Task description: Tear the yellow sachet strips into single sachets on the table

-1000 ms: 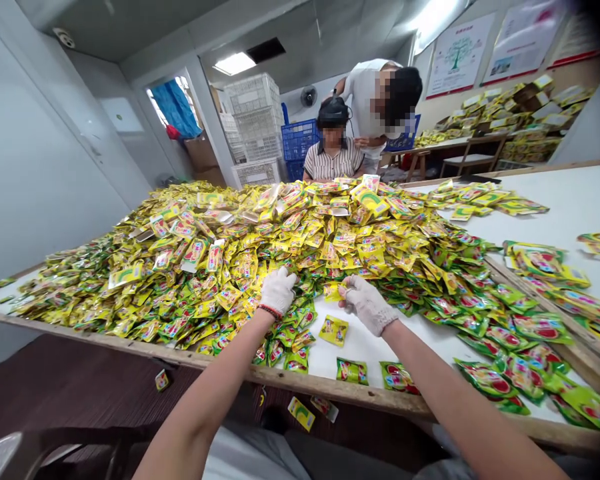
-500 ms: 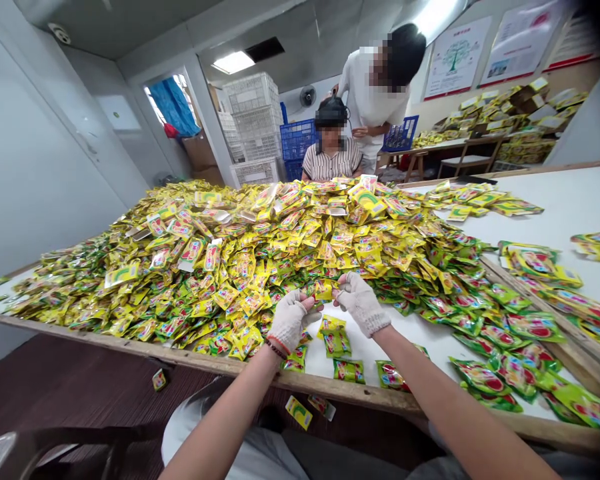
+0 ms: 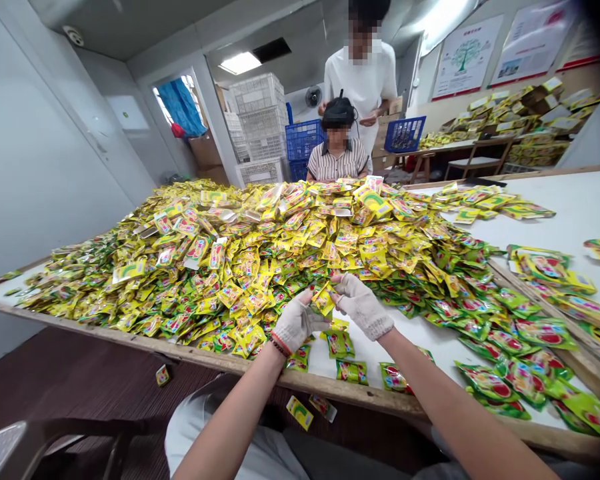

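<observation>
Between my two hands, a small yellow packet (image 3: 323, 299) is held above the white table top. My left hand (image 3: 296, 323), in a white fingerless glove, pinches its left side. On its right, my right hand (image 3: 363, 305), gloved the same way, grips the other edge with closed fingers. Just below lie green packets with red fruit prints, one (image 3: 340, 344) close under my hands and another (image 3: 351, 371) near the table's front edge. Right behind my hands rises a large heap of yellow and green packets (image 3: 260, 267).
A wooden rim (image 3: 220, 358) edges the table. More green packets (image 3: 485, 381) lie at the right, by a wooden strip (image 3: 540, 313). Across the table sits a person in a striped shirt (image 3: 337, 162); another stands behind. Two packets (image 3: 300, 413) are on the floor.
The yellow packet has tilted and dropped slightly between my hands. The standing person, bent over before, is now upright. My view has shifted a little.
</observation>
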Demonstrator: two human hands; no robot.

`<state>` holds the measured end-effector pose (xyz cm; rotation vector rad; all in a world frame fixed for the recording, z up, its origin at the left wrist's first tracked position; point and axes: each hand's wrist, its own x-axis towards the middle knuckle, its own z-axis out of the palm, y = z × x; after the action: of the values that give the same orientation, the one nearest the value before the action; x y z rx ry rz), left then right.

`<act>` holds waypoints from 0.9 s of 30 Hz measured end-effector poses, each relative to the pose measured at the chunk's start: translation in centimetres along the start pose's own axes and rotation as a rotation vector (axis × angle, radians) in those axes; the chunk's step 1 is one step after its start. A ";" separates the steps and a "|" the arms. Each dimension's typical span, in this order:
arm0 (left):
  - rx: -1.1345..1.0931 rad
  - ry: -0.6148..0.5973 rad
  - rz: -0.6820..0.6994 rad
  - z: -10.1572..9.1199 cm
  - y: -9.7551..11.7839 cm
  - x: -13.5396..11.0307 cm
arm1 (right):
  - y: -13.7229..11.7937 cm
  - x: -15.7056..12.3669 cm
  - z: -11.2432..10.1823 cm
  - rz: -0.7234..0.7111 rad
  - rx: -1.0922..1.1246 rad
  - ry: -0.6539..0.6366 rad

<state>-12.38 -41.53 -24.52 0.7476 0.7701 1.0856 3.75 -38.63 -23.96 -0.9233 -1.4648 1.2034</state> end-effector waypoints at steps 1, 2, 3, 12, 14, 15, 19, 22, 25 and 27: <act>0.030 -0.004 0.010 0.0 0.1 -0.1 | 0.2 0.1 -0.1 -0.018 -0.042 -0.008; 0.057 0.001 0.036 0.0 0.1 -0.2 | 0.4 0.2 -0.1 -0.036 -0.103 0.004; 0.074 0.015 0.063 0.1 0.0 -0.3 | 0.6 0.3 -0.2 -0.054 -0.171 0.030; 0.014 0.279 0.269 0.6 -1.8 0.4 | 2.3 0.1 1.0 -0.251 -0.411 0.232; 0.024 0.288 0.293 0.5 -1.8 0.2 | 2.4 0.0 1.6 -0.265 -0.411 0.198; 0.017 0.304 0.302 0.5 -1.7 0.1 | 2.4 -0.1 1.8 -0.263 -0.393 0.184; 0.025 0.274 0.282 0.3 -1.7 -0.4 | 2.6 -0.2 1.8 -0.219 -0.394 0.218; 0.119 0.181 0.245 0.3 -1.9 -0.3 | 3.2 0.0 1.3 -0.183 -0.474 0.107; 0.275 0.188 0.248 0.3 -2.3 -0.1 | 3.9 0.0 0.8 -0.147 -0.520 -0.045; 0.411 0.202 0.260 0.1 -2.5 -0.1 | 4.2 0.1 0.7 -0.142 -0.534 -0.086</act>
<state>-11.18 -42.40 -26.53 1.1201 1.1096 1.2661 2.93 -37.81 -28.00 -1.1034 -1.9349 0.7627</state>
